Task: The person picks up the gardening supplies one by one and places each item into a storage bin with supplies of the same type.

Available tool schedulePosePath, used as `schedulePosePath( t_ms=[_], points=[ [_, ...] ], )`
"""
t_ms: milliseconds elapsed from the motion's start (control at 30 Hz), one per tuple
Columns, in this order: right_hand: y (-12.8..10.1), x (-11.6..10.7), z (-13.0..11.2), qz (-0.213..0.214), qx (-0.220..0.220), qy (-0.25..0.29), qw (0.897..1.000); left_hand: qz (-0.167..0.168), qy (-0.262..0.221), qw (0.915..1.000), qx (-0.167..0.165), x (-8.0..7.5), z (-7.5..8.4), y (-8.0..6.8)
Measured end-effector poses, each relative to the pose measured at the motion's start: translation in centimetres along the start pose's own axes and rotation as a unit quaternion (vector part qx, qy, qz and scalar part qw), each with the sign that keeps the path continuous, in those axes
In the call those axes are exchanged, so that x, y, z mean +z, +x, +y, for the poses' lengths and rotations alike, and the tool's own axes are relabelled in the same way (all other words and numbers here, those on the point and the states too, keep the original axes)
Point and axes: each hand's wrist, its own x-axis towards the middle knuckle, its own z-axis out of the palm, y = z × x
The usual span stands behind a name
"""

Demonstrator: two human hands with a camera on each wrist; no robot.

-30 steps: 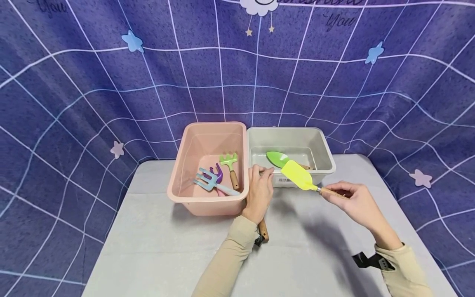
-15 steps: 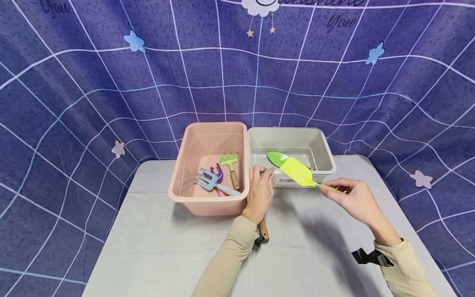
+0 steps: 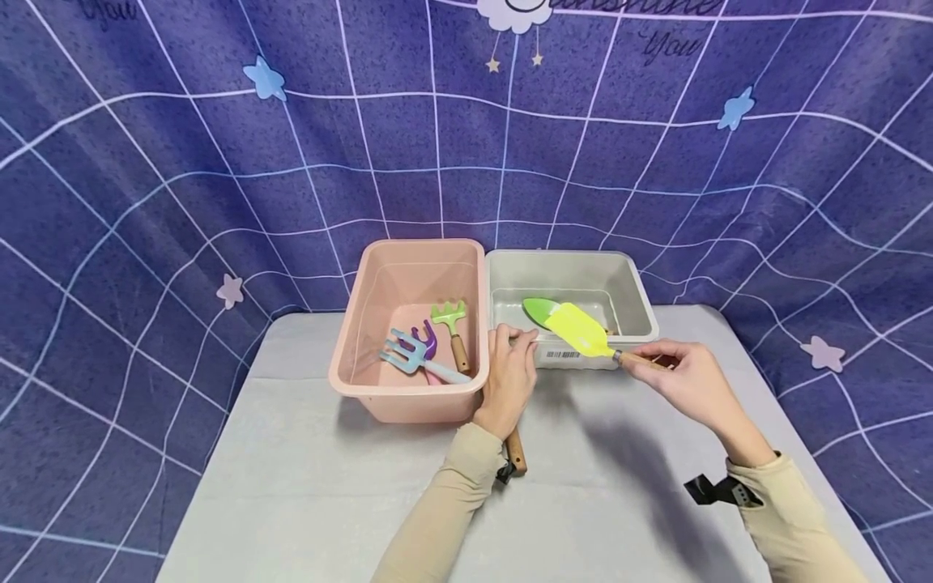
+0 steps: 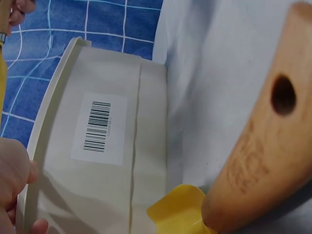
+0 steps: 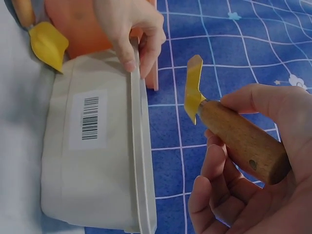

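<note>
My right hand (image 3: 688,380) holds a bright yellow trowel (image 3: 581,330) by its wooden handle (image 5: 241,139). The blade points left, over the front rim of the grey bin (image 3: 557,259). At that bin's left front corner, my left hand (image 3: 508,380) pinches the rim between thumb and fingers, as the right wrist view shows. Inside the grey bin lies a green trowel (image 3: 538,311), partly hidden behind the yellow blade. Beneath my left wrist rests another wooden-handled tool (image 3: 515,453); its yellow blade (image 4: 178,210) shows in the left wrist view beside the bin.
A pink bin (image 3: 408,391) stands against the grey bin's left side. It contains a light blue hand fork (image 3: 419,356), a purple tool (image 3: 430,340) and a green rake (image 3: 453,317). Behind both hangs a blue gridded cloth (image 3: 466,194); a pale cloth covers the table (image 3: 306,486).
My right hand has moved slightly left and upward in the head view, carrying the yellow trowel farther over the grey bin. My left hand stays at the rim.
</note>
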Motion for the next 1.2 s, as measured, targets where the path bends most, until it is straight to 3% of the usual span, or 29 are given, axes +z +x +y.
schedulePosePath(
  t_ms=[700,1000,1200],
  points=[
    [2.4,-1.2,-0.6,-0.022,-0.003,-0.026,0.999,0.002,0.006,0.9999,0.009,-0.6,-0.2,0.0],
    [3.4,-1.2,-0.9,-0.006,-0.051,-0.025,0.998,0.005,0.005,1.0,0.003,-0.6,-0.2,-0.3],
    [4.0,-1.4,-0.9,-0.014,-0.034,-0.046,0.998,0.004,-0.006,1.0,0.004,-0.6,-0.2,-0.2]
  ],
)
